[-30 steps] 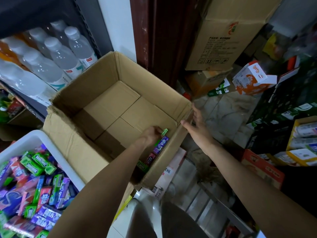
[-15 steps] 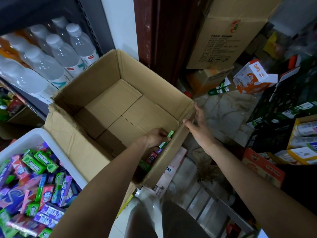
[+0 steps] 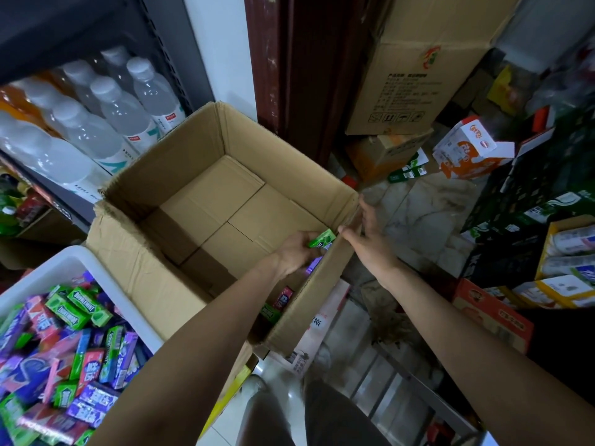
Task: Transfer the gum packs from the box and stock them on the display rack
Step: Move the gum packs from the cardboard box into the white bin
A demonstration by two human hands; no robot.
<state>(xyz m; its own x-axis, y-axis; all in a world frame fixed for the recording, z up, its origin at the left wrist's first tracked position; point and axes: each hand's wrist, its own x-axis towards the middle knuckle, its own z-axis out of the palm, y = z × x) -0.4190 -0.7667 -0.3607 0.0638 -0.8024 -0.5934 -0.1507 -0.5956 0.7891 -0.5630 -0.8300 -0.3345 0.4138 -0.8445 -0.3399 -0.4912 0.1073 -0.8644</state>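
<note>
The left hand (image 3: 294,254) reached down into the cardboard box (image 3: 180,175), its grip curled round a green gum pack (image 3: 322,238) at the box's four o'clock wall. The right hand (image 3: 370,239) lay flat on that wall's rim, fingers straight and apart.

Clear bottles (image 3: 106,123) fill the cooler shelf at left — a tall closed carton (image 3: 415,59) (printed) stands behind.

The left hand (image 3: 294,252), low in the box (image 3: 180,175) over the purple pack (image 3: 314,264) a second ago, now sits higher with a green pack (image 3: 322,238) gripped near the rim.
</note>
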